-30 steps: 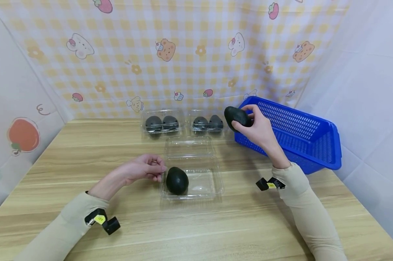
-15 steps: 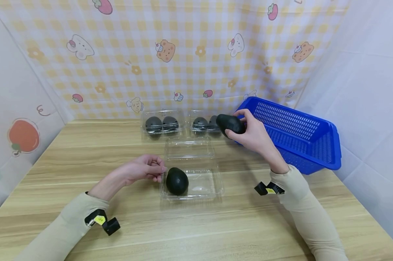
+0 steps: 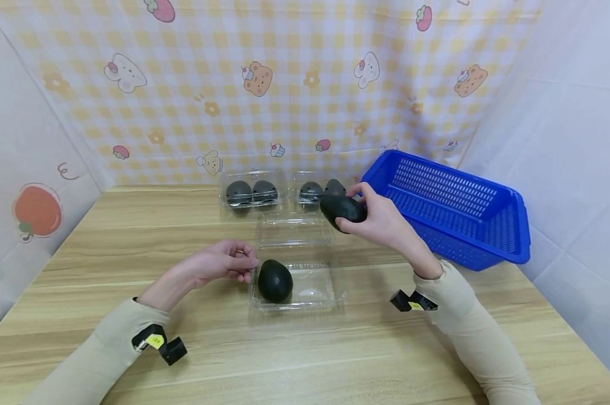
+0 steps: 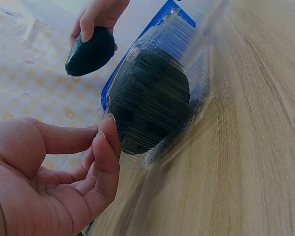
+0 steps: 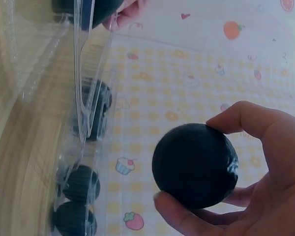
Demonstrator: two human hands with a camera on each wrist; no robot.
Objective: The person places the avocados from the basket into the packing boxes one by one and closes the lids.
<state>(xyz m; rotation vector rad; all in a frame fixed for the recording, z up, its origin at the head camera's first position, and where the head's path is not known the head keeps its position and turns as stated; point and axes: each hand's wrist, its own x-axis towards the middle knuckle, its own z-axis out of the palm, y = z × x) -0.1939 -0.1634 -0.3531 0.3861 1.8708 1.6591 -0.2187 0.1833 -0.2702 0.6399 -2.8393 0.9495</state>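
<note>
A clear plastic clamshell box (image 3: 312,284) lies with its lid folded back on the wooden table, one dark avocado (image 3: 275,281) sitting in its left half. My left hand (image 3: 229,260) pinches the box's left rim between thumb and forefinger, as the left wrist view also shows around the fingertips (image 4: 104,129). Above the folded-back lid (image 3: 293,228), my right hand (image 3: 378,216) holds a second avocado (image 3: 341,211) in the air. In the right wrist view that avocado (image 5: 194,166) is gripped between thumb and fingers, its rounded end facing the camera.
Two closed clamshells, a left one (image 3: 253,190) and a right one (image 3: 312,188), each with two avocados, stand at the back against the checked curtain (image 3: 310,112). A blue perforated basket (image 3: 466,247) stands at the right, behind my right forearm.
My right hand has carried its avocado leftward and down, away from the basket's edge to over the lid of the unfolded box. My left hand stays at the box rim.
</note>
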